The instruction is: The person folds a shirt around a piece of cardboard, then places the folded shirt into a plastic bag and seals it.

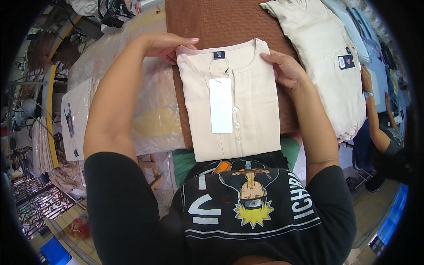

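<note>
A cream shirt (256,97), folded into a neat rectangle, lies in front of me with its neckline away from me. Small buttons run down its front, and a blank white hang tag (221,108) hangs on a string loop from the collar near a dark neck label (219,55). My left hand (170,46) grips the shirt's far left shoulder, some of its fingers hidden under the cloth. At the far right shoulder, my right hand (285,68) pinches the edge with thumb on top. The shirt's near edge reaches over my lap.
Beneath the shirt is a brown patterned cloth (212,22) on the table. Plastic sheeting (154,97) covers the left side, with another folded cream garment (79,115) beyond. A cream garment pile (327,57) with a dark tag lies right. Another person's arm (375,123) reaches toward blue garments (375,84).
</note>
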Available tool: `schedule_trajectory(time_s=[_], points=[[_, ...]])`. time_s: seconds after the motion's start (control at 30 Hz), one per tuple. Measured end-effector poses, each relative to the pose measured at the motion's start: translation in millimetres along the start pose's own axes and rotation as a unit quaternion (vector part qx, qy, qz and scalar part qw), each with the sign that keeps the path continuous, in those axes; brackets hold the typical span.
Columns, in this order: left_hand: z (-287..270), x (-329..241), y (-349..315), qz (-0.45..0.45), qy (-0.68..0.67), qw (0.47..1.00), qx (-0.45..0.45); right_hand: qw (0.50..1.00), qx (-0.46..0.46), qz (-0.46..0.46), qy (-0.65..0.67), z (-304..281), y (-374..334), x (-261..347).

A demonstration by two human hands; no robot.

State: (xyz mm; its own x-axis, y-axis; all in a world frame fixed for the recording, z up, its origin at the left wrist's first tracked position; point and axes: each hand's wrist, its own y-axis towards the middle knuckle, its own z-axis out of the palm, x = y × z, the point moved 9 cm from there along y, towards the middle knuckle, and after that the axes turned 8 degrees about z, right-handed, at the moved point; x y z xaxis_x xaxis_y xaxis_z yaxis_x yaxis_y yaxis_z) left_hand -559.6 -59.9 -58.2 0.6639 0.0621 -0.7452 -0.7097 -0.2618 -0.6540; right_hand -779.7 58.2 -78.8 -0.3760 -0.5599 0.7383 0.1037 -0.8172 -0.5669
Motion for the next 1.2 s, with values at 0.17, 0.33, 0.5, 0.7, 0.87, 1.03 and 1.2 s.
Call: schedule_trajectory(time_s=[0.17,0.33,0.5,0.7,0.87,1.03,1.2], points=[[-3,10,-14,0.115,-0.066,0.990,-0.056,0.993,-0.042,-0.017,-0.107,-13,8,15],[-11,24,-4,0.106,-0.054,0.989,-0.090,0.982,-0.136,-0.047,-0.124,-20,10,17],[-10,23,-1,0.096,-0.065,0.989,-0.096,0.982,-0.146,-0.066,-0.105,-27,11,16],[-12,47,-16,0.157,-0.218,0.949,-0.164,0.972,-0.192,-0.086,-0.105,-26,6,21],[-16,38,-10,0.166,-0.173,0.946,-0.218,0.950,-0.243,-0.121,-0.152,-37,6,27],[-27,34,-17,0.136,-0.041,0.921,-0.363,0.926,-0.265,-0.171,-0.209,-48,13,29],[41,-32,-81,0.171,0.207,0.810,-0.521,0.792,-0.371,-0.337,-0.348,-33,-53,58]])
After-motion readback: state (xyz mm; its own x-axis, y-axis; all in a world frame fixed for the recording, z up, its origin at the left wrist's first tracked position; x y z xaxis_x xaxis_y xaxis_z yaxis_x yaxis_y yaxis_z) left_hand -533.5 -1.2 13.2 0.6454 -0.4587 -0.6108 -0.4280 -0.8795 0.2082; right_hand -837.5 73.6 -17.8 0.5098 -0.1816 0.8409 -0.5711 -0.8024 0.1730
